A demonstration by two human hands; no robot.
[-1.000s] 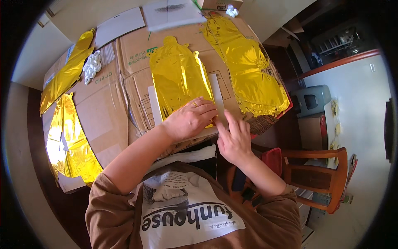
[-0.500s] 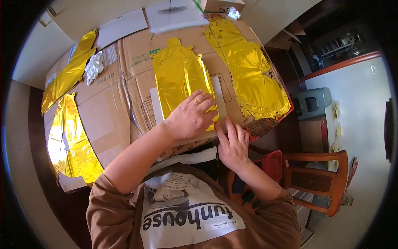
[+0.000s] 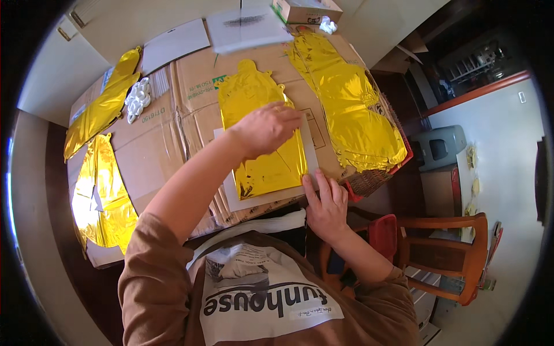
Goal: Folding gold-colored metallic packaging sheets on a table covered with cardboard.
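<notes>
A flat gold foil balloon (image 3: pixel 271 176), with a rounded top and small tabs along its edges, lies on a pale board (image 3: pixel 232 193) in the middle of the table. Over the balloon's middle is my left hand (image 3: pixel 266 130), its fingers bent together toward the right edge; what is under the fingertips is hidden. My right hand (image 3: pixel 328 210) rests at the lower right corner of balloon and board, fingers stretched out, the tips touching there.
Cardboard (image 3: pixel 156 153) covers the table. Several flat gold foil balloons (image 3: pixel 352 109) are piled at the right, others (image 3: pixel 107 184) lie at the left. White ribbon (image 3: pixel 137 99) is bunched nearby. An open box (image 3: pixel 309 10) stands at the back, a wooden chair (image 3: pixel 444 254) at the right.
My left hand has moved up and away from the balloon's lower right corner, uncovering its lower part. The right hand stays at the corner. The view has shifted slightly.
</notes>
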